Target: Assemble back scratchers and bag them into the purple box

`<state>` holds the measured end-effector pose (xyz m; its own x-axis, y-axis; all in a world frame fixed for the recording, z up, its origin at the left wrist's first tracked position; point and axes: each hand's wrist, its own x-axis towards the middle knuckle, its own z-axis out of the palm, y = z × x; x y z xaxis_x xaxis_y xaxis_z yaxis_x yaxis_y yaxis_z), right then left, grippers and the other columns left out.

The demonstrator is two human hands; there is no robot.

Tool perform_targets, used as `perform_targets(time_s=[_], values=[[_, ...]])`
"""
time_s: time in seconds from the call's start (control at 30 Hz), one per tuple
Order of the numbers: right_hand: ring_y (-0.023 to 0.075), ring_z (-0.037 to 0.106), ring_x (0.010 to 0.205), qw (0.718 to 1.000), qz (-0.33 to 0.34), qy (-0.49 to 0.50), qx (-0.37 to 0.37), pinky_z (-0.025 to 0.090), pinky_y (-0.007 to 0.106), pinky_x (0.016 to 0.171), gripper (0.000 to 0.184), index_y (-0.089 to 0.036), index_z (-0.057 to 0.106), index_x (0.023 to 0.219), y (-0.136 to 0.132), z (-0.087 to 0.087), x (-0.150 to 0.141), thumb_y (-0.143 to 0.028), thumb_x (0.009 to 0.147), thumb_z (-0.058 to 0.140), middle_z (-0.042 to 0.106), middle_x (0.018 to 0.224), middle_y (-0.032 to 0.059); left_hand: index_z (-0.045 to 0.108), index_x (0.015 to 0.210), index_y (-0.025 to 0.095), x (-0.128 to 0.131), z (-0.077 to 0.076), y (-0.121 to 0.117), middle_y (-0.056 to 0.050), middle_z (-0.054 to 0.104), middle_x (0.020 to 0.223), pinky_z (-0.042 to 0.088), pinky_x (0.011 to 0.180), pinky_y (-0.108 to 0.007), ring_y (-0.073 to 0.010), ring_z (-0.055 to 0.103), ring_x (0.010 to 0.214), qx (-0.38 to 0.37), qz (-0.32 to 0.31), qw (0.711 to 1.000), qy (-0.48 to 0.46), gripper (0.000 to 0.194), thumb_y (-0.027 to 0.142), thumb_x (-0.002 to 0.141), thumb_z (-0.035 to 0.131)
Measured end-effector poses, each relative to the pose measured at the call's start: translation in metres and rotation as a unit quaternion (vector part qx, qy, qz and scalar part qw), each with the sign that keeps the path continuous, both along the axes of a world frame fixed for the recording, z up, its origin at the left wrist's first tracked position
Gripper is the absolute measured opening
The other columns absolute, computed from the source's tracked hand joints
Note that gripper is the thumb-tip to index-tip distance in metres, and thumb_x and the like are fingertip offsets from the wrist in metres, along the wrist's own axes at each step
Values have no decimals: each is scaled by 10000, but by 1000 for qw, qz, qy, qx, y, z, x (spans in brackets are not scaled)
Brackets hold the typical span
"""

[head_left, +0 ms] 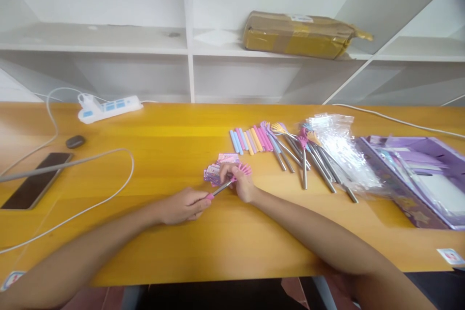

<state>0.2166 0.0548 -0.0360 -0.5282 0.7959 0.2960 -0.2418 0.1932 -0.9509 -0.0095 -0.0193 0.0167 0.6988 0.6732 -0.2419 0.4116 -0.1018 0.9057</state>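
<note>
A back scratcher [223,188] with a pink claw head, a metal shaft and a pink grip is held between my two hands. My left hand [187,205] is closed round the grip end. Near the claw, the fingers of my right hand [238,181] pinch the shaft. Small printed pink and purple cards [212,173] lie in a pile just behind my right hand, partly covered by it. Beyond them is a row of coloured grip sleeves [250,140] in blue, pink, purple and orange. More back scratchers [304,164] with metal shafts lie to the right.
Clear plastic bags [348,150] lie beside a purple box [399,203] holding packaged items. At left are a phone [34,181], a small black object [75,142], a white power strip [111,109] and looping cables. A taped carton [298,34] sits on the shelf.
</note>
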Motion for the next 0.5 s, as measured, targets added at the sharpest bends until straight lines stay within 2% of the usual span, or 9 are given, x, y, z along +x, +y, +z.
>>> perform_targets(time_s=[0.13, 0.3, 0.5], values=[[135, 478, 572, 1000, -12, 9, 1, 377, 282, 554, 775, -172, 632, 685, -1, -1, 0, -820, 1006, 355, 572, 663, 55, 448, 801, 217, 1, 1, 0, 52, 499, 594, 368, 571, -261, -116, 443, 523, 10, -5, 1000, 6, 517, 612, 1116, 336], [121, 381, 499, 999, -44, 10, 4, 319, 286, 525, 794, -176, 629, 659, -1, -1, 0, -781, 1047, 290, 511, 582, 37, 447, 796, 216, 1, 4, 1, 49, 492, 600, 389, 599, -265, -121, 442, 543, 2, -6, 1000, 2, 532, 601, 1129, 291], [142, 423, 540, 997, -76, 33, -4, 354, 294, 530, 762, -183, 656, 666, -1, 3, -3, -771, 1042, 349, 517, 581, 50, 430, 787, 212, 1, 7, 2, 47, 472, 621, 377, 621, -274, -119, 400, 565, -21, -8, 999, -26, 532, 587, 1136, 285]])
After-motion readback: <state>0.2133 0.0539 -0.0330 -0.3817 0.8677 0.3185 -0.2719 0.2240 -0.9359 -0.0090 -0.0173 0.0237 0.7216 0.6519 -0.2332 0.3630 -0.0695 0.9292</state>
